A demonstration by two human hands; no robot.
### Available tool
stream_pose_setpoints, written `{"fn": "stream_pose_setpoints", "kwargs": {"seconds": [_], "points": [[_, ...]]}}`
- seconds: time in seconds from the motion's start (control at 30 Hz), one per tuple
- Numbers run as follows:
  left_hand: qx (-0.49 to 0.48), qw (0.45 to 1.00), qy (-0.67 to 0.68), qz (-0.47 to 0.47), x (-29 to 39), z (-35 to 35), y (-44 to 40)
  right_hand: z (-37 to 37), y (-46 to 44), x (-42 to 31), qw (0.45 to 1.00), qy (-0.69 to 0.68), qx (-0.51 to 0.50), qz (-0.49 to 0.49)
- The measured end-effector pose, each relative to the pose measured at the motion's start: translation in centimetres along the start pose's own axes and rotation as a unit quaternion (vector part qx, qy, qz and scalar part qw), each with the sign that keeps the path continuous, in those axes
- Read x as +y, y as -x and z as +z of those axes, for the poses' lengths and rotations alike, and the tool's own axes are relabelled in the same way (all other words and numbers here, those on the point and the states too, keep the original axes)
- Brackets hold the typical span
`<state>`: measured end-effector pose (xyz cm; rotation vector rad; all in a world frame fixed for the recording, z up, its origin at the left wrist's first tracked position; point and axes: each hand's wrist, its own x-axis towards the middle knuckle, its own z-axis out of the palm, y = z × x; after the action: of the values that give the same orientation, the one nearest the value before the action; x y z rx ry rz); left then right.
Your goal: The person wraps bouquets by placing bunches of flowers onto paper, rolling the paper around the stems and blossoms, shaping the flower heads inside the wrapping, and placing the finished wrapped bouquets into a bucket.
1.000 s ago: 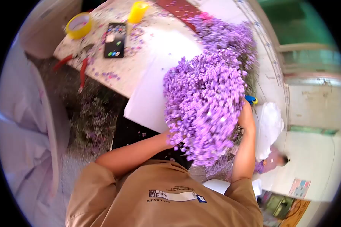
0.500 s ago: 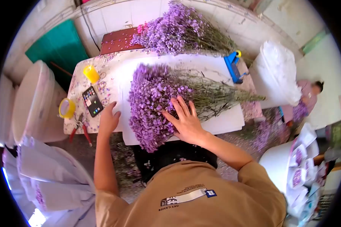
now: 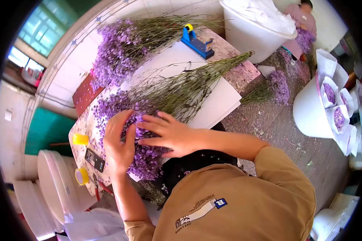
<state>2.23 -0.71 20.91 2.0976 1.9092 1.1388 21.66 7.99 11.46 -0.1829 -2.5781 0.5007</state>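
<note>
A large bunch of purple dried flowers [image 3: 145, 162] lies on white paper sheets [image 3: 217, 105], heads to the left and stems reaching the upper right. My left hand [image 3: 118, 140] rests over the blooms, fingers bent, thumb held apart from them. Right beside it, my right hand [image 3: 167, 134] touches the same flower heads with its fingers spread. Neither hand is closed around a stem that I can see. Beyond the bunch, a blue tape dispenser [image 3: 198, 44] with a yellow roll stands on the paper's far side.
A second purple bunch [image 3: 116, 46] lies at the back. A phone [image 3: 94, 160], yellow tape rolls [image 3: 80, 139] and red-handled pliers [image 3: 102, 186] are at the left. White tubs [image 3: 315, 108] stand around the table [image 3: 245, 72]. Another person [image 3: 303, 22] sits at upper right holding flowers.
My left hand has moved from beside the phone onto the flower heads. My right hand has moved toward it across the blooms. The view has turned, showing more floor on the right.
</note>
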Motion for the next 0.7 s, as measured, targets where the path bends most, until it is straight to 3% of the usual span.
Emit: {"fn": "stream_pose_setpoints", "kwargs": {"seconds": [0.1, 0.13, 0.2, 0.23, 0.27, 0.37, 0.53, 0.63, 0.7], "points": [[-0.068, 0.997, 0.002, 0.043, 0.5, 2.6, -4.6, -5.2, 1.2, 5.3, 0.976, 0.03, 0.212, -0.023], [-0.101, 0.993, 0.002, 0.061, 0.5, 3.6, -6.0, -6.3, 2.0, 8.0, 0.971, 0.065, 0.229, 0.037], [-0.124, 0.989, -0.005, 0.076, 0.8, 5.8, -8.8, -6.7, 4.7, 14.3, 0.941, 0.171, 0.239, 0.167], [-0.142, 0.985, -0.012, 0.093, 1.0, 7.1, -10.3, -5.2, 7.2, 17.7, 0.925, 0.232, 0.193, 0.229], [-0.143, 0.985, -0.016, 0.093, 1.1, 8.5, -11.8, -4.6, 9.9, 19.5, 0.939, 0.182, 0.138, 0.256], [-0.173, 0.976, -0.032, 0.126, 0.6, 14.2, -16.1, -3.0, 13.1, 18.8, 0.95, 0.16, 0.155, 0.22], [-0.226, 0.957, -0.107, 0.148, -0.1, 25.4, -20.4, -1.9, 14.0, 17.0, 0.938, 0.151, 0.175, 0.257], [-0.31, 0.926, -0.186, 0.109, 0.7, 29.3, -21.4, -1.5, 14.4, 17.2, 0.937, 0.145, 0.182, 0.26], [-0.367, 0.905, -0.216, 0.031, 1.1, 30.4, -21.7, -1.5, 14.7, 17.2, 0.936, 0.146, 0.188, 0.261]]}}
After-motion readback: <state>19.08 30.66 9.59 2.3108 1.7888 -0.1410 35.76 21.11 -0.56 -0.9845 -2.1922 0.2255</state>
